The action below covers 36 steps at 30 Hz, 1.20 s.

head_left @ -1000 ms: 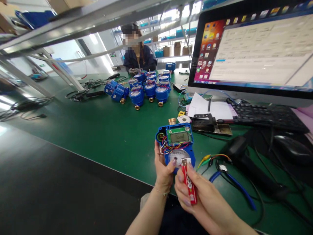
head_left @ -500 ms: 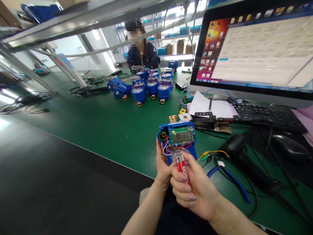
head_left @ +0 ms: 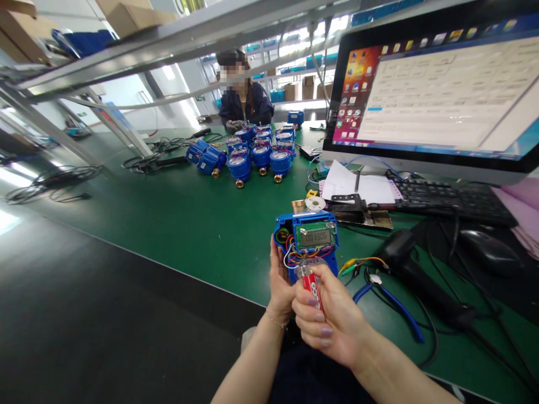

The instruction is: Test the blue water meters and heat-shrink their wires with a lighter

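Note:
My left hand (head_left: 281,283) is wrapped around the left side of a blue water meter (head_left: 332,261), holding it tilted up above the green table. The meter's cover is off: a small circuit board with an LCD (head_left: 315,238) shows digits, and coloured wires (head_left: 293,257) run below it. A brass pipe end (head_left: 298,206) sticks out at its far side. In my right hand (head_left: 330,317) is a red lighter (head_left: 312,288), gripped in a fist with the thumb near its metal top. That top sits in front of the meter's round dial (head_left: 314,262), partly covering it; contact cannot be made out.
Several blue water meters (head_left: 239,166) stand farther back, before a seated person (head_left: 244,104). To the right are a monitor (head_left: 433,95), keyboard (head_left: 458,202), mouse (head_left: 490,249), barcode scanner (head_left: 425,280), blue-handled pliers (head_left: 402,311) and clip leads (head_left: 349,266). Cables (head_left: 158,154) lie at left.
The camera view has shifted slightly. The lighter's metal top has moved a little to the left over the dial. Both hands keep their holds, and the display digits look clearer.

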Motion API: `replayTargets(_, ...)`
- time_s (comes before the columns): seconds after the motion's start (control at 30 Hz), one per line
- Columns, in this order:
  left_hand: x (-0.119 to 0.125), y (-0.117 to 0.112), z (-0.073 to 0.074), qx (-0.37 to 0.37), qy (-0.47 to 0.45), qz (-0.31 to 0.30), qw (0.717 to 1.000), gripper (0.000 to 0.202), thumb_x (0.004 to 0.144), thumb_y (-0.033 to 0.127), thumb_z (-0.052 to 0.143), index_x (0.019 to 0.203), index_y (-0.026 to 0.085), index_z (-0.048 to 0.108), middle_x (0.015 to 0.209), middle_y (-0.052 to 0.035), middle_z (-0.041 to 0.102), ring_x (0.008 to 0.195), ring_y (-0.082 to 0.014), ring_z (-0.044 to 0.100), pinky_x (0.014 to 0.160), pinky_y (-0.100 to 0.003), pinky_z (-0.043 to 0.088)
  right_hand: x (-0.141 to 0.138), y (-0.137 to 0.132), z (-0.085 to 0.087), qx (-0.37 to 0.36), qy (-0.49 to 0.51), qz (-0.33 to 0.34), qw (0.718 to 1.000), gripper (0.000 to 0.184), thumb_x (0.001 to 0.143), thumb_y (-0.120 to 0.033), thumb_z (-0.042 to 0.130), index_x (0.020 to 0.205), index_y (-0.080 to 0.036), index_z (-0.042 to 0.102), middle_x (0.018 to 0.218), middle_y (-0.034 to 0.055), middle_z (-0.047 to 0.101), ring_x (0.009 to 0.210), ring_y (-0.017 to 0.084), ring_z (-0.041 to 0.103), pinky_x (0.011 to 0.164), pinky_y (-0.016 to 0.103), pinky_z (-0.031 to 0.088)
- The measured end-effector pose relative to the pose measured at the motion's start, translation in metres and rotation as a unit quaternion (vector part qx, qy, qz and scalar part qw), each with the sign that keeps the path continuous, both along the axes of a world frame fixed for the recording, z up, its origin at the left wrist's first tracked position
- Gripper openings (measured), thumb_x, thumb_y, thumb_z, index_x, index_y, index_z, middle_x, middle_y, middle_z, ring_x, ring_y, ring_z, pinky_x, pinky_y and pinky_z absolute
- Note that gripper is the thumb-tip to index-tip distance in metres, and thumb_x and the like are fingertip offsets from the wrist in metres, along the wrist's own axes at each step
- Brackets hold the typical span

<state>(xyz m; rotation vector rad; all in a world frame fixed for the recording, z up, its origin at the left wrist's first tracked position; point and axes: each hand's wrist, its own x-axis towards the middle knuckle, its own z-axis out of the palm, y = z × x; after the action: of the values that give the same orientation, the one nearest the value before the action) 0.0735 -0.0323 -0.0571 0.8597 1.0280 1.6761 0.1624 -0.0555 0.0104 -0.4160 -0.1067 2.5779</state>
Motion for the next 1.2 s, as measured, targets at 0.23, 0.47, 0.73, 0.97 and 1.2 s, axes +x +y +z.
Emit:
replayTargets(0.23, 0.000, 0.002, -0.012, 0.024, 0.020, 0.008, 0.999, 0.100, 0.049, 0.032, 0.079, 0.136, 0.029, 0.030, 0.127, -0.0048, 0.054, 0.115, -0.0231, 0.053, 0.098, -0.030, 0.043, 0.003, -0.003, -0.003, -0.005, 0.017, 0.022, 1.000, 0.075, 0.090, -0.056, -0.008, 0.047, -0.017, 0.040, 0.037, -0.0033, 0.025, 0.026, 0.006, 0.017, 0.024, 0.014, 0.018)
replayTargets(0.47, -0.001, 0.000, -0.010, 0.031, 0.056, -0.018, 0.998, 0.105, 0.052, 0.037, 0.078, 0.140, 0.025, 0.022, 0.131, -0.0086, 0.051, 0.119, -0.0255, 0.050, 0.101, -0.034, 0.038, 0.001, -0.013, 0.001, 0.079, -0.093, -0.123, 0.985, 0.054, 0.070, -0.059, 0.069, 0.055, -0.017, 0.039, 0.040, -0.0085, 0.029, 0.030, 0.003, 0.019, 0.028, 0.012, 0.016)
replayTargets(0.73, 0.005, -0.002, -0.008, 0.034, 0.078, -0.005, 0.996, 0.102, 0.056, 0.043, 0.075, 0.140, 0.024, 0.020, 0.132, -0.0112, 0.049, 0.118, -0.0262, 0.050, 0.101, -0.036, 0.039, 0.001, -0.017, 0.013, 0.171, -0.256, -0.255, 0.917, 0.045, 0.062, -0.047, 0.081, 0.069, -0.014, 0.051, 0.041, -0.0093, 0.031, 0.031, 0.003, 0.023, 0.031, 0.013, 0.019)
replayTargets(0.97, 0.007, -0.006, -0.005, 0.040, 0.115, -0.024, 0.992, 0.102, 0.057, 0.035, 0.076, 0.140, 0.024, 0.018, 0.130, -0.0103, 0.050, 0.114, -0.0246, 0.053, 0.102, -0.037, 0.038, 0.003, -0.012, 0.008, 0.119, -0.220, -0.278, 0.927, 0.046, 0.059, -0.043, 0.084, 0.059, -0.015, 0.047, 0.038, -0.0101, 0.030, 0.030, 0.003, 0.023, 0.030, 0.014, 0.023)
replayTargets(1.2, 0.010, -0.007, -0.003, 0.018, 0.094, -0.016, 0.995, 0.099, 0.057, 0.040, 0.075, 0.139, 0.023, 0.022, 0.134, -0.0111, 0.046, 0.120, -0.0257, 0.048, 0.103, -0.036, 0.036, 0.003, -0.012, 0.011, 0.124, -0.223, -0.281, 0.925, 0.047, 0.056, -0.041, 0.085, 0.058, -0.015, 0.045, 0.038, -0.0099, 0.030, 0.031, 0.003, 0.023, 0.031, 0.014, 0.024)
